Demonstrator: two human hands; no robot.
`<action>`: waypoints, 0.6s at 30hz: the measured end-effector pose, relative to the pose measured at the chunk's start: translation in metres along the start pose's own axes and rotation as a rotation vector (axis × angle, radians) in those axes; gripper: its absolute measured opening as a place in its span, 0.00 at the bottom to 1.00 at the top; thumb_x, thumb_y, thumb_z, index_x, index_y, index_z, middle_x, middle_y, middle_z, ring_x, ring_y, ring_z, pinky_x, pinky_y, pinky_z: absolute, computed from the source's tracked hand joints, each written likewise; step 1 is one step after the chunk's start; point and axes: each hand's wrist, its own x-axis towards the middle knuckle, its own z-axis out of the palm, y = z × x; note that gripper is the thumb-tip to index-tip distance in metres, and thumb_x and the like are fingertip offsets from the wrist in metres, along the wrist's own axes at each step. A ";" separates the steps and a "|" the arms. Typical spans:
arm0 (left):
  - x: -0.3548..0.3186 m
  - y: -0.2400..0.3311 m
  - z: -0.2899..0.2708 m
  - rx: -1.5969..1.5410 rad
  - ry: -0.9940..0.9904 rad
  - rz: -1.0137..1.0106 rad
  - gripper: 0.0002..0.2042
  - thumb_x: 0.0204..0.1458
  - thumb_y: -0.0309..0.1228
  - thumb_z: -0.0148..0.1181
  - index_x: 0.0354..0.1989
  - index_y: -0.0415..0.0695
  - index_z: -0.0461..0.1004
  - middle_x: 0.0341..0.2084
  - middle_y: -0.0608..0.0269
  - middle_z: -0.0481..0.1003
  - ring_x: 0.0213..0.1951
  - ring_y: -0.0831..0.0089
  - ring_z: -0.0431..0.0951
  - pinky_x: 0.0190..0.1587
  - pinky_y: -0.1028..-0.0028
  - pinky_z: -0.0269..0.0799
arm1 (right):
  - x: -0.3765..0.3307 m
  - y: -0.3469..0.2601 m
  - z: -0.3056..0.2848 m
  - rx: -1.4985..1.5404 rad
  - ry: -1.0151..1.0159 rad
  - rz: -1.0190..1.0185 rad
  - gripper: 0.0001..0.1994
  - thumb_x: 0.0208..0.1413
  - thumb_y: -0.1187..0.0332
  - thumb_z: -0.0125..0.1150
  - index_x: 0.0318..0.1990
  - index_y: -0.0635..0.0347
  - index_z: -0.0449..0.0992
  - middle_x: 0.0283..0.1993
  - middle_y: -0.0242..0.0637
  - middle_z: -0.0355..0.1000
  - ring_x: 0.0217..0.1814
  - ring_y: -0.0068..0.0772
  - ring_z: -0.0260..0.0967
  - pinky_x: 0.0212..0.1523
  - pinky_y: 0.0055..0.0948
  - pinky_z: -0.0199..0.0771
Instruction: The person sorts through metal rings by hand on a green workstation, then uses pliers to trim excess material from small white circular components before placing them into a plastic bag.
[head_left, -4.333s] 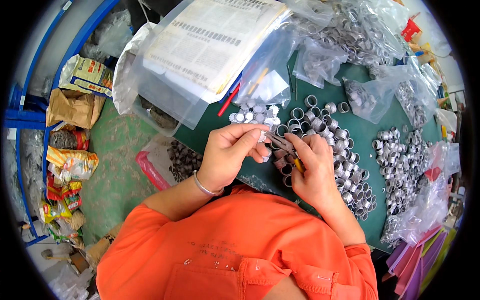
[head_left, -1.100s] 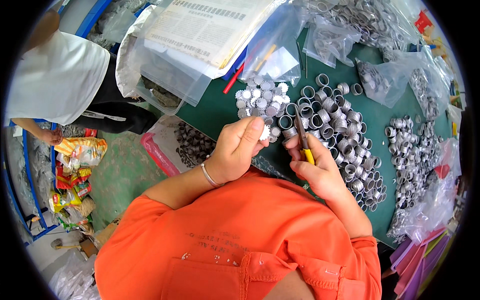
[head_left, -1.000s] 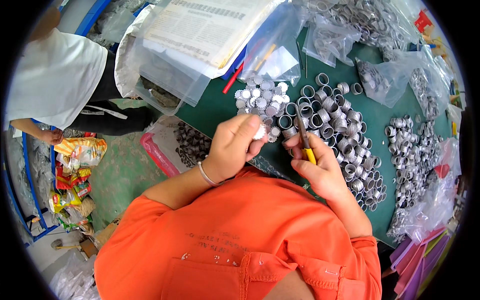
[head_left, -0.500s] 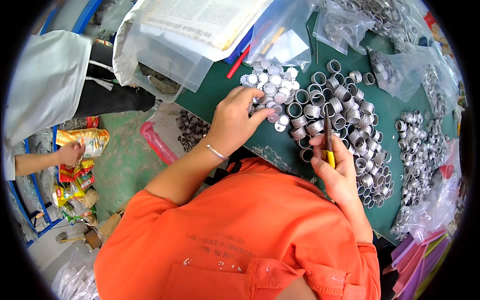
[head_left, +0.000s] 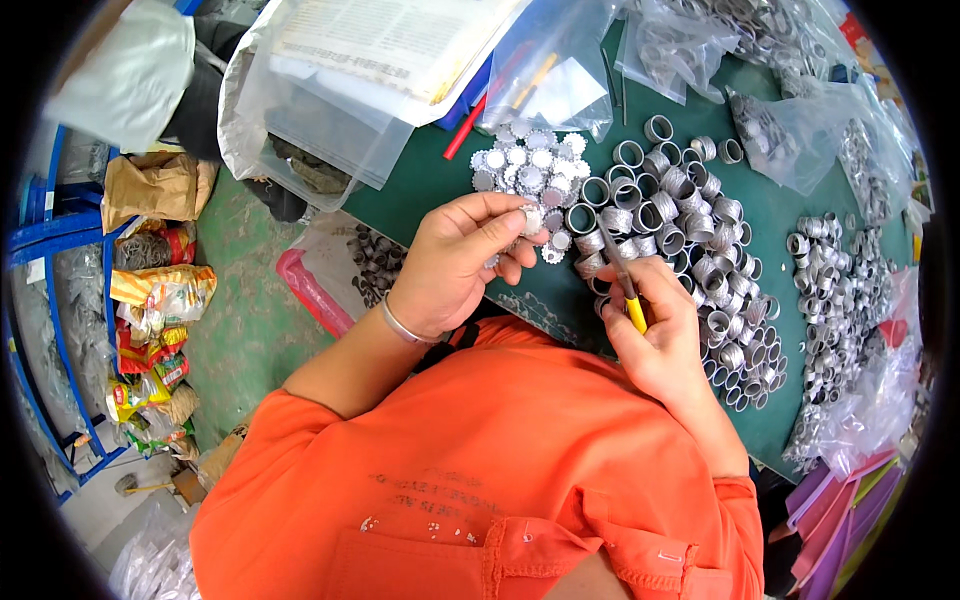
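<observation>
My left hand (head_left: 470, 255) pinches a small white, toothed disc (head_left: 532, 220) between thumb and forefinger. Just beyond it lies a heap of similar silvery toothed discs (head_left: 535, 165) on the green table. In my right hand (head_left: 655, 320) are yellow-handled pliers (head_left: 634, 305), their dark, narrow jaws slanting up and away to the left. The jaw tips lie over the left side of a large pile of grey metal rings (head_left: 690, 215); whether they touch any ring I cannot tell.
A red pen (head_left: 465, 128) and plastic bags (head_left: 560, 70) lie at the back, beside papers (head_left: 390, 50). More small rings (head_left: 840, 300) spread along the right. Below the table's left edge sits a bag of dark parts (head_left: 375, 260). Another person (head_left: 130, 75) stands far left, near blue shelving (head_left: 60, 235).
My left hand has taken a disc from the heap and drawn it slightly nearer. My right hand, with the pliers, has shifted a little left. The other person has moved farther away.
</observation>
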 end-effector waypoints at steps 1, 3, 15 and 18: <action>-0.001 0.002 0.003 -0.020 0.003 -0.019 0.09 0.56 0.27 0.52 0.42 0.36 0.71 0.34 0.55 0.77 0.28 0.76 0.76 0.26 0.81 0.69 | 0.000 -0.001 0.000 -0.034 0.002 -0.012 0.14 0.40 0.81 0.53 0.39 0.66 0.73 0.29 0.36 0.62 0.33 0.29 0.61 0.36 0.23 0.62; -0.002 0.005 0.006 -0.007 0.011 -0.054 0.09 0.56 0.26 0.52 0.42 0.36 0.71 0.35 0.53 0.77 0.31 0.73 0.78 0.28 0.80 0.71 | 0.000 0.002 -0.001 -0.087 -0.004 -0.053 0.16 0.38 0.81 0.54 0.40 0.67 0.73 0.32 0.41 0.64 0.34 0.37 0.64 0.37 0.28 0.65; -0.003 0.008 0.012 -0.042 0.025 -0.121 0.10 0.56 0.27 0.50 0.45 0.38 0.71 0.39 0.49 0.76 0.37 0.68 0.79 0.33 0.76 0.76 | 0.000 0.002 0.000 -0.156 0.026 -0.092 0.19 0.33 0.81 0.54 0.40 0.70 0.72 0.33 0.46 0.65 0.36 0.43 0.65 0.38 0.33 0.68; 0.000 0.001 0.005 0.020 -0.024 -0.044 0.09 0.55 0.25 0.53 0.44 0.39 0.70 0.37 0.53 0.76 0.34 0.73 0.77 0.34 0.78 0.75 | 0.000 0.003 0.000 -0.184 0.035 -0.130 0.19 0.34 0.81 0.54 0.40 0.70 0.72 0.32 0.46 0.66 0.35 0.44 0.66 0.36 0.34 0.68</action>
